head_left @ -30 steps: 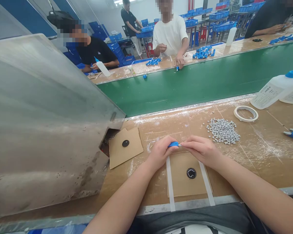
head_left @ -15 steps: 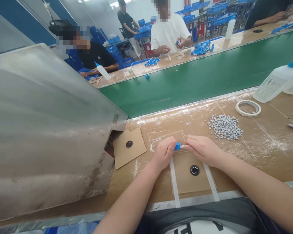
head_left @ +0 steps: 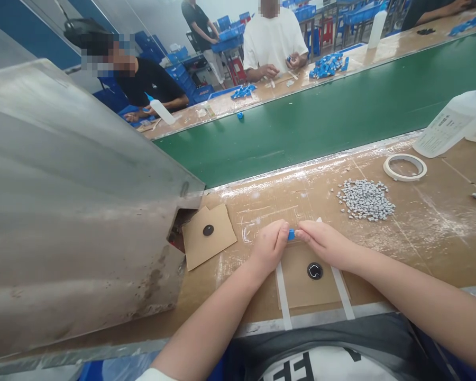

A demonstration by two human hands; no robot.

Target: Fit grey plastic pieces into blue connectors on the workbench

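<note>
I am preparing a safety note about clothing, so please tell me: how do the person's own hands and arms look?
The left hand and the right hand wear no gloves; no ring or watch shows. The left forearm and the right forearm are bare, without visible markings. A small white cloth edge, probably a sleeve, shows at the left elbow end.

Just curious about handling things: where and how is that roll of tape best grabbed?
Probably its near side, from above: the roll of tape lies flat with an open middle, so its wall could be pinched; a bottle stands beyond it.
</note>
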